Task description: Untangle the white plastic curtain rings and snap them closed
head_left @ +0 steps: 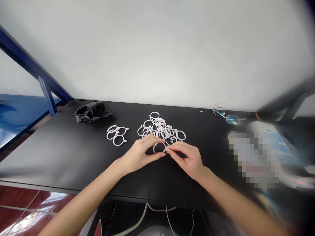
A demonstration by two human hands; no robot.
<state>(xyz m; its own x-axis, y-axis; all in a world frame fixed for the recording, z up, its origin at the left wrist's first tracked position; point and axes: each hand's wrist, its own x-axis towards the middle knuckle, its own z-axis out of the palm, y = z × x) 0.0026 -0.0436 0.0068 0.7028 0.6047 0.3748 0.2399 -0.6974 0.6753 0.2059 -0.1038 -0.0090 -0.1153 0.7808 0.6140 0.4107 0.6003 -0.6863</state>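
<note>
A white curtain ring point(154, 149) is held upright just above the black tabletop, in front of the pile. My left hand point(139, 154) grips it by the rim, thumb below and fingers above. At the ring's right side, my right hand point(190, 160) pinches its small end part between thumb and fingertips; the fingers partly cover that spot. Behind both hands lies a loose pile of white curtain rings point(161, 127), each with a small knob or eyelet. To the left of my left hand sits a smaller group of the same rings point(119, 140).
A crumpled black plastic bag point(92, 112) lies open at the back left of the black table point(73, 157). Eyeglasses point(232, 120) rest near the wall at the back right. A blurred, pixelated packet point(256, 160) is on the right. White cables point(137, 223) hang below the front edge.
</note>
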